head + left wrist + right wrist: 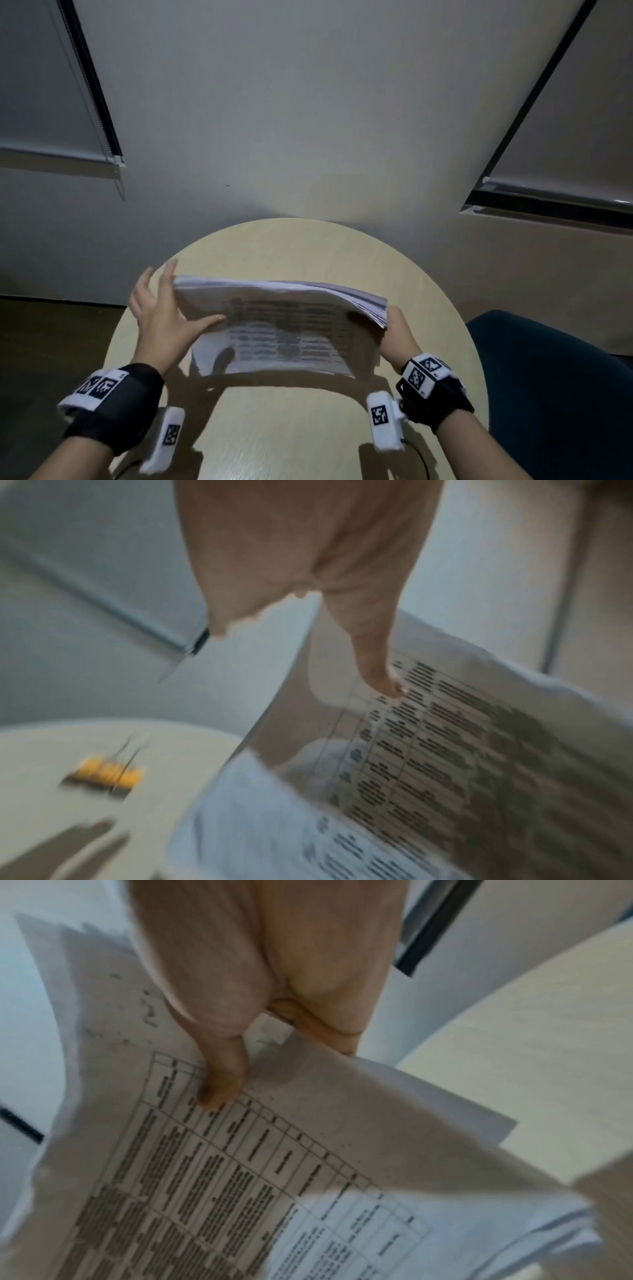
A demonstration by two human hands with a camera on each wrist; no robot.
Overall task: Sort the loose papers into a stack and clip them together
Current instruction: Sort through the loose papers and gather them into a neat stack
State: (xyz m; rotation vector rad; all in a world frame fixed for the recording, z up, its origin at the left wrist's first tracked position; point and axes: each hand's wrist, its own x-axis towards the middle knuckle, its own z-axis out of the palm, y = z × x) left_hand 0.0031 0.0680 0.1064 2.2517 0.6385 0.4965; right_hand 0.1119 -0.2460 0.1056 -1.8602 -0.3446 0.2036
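A stack of printed papers (284,329) stands tilted on its lower edge on the round beige table (291,428), and its sheets are unevenly fanned at the right. My left hand (161,308) lies against the stack's left edge with straight fingers, its thumb (394,688) resting on the front sheet. At the right edge my right hand (394,329) grips the papers (308,1164), thumb (219,1091) on the front and fingers behind. A yellow binder clip (106,773) lies on the table to the left of the papers (428,777), blurred; the head view does not show it.
A dark blue chair (555,394) stands close at the table's right side. A pale wall with roller blinds (44,102) rises just behind the table. Dark floor (51,335) shows to the left.
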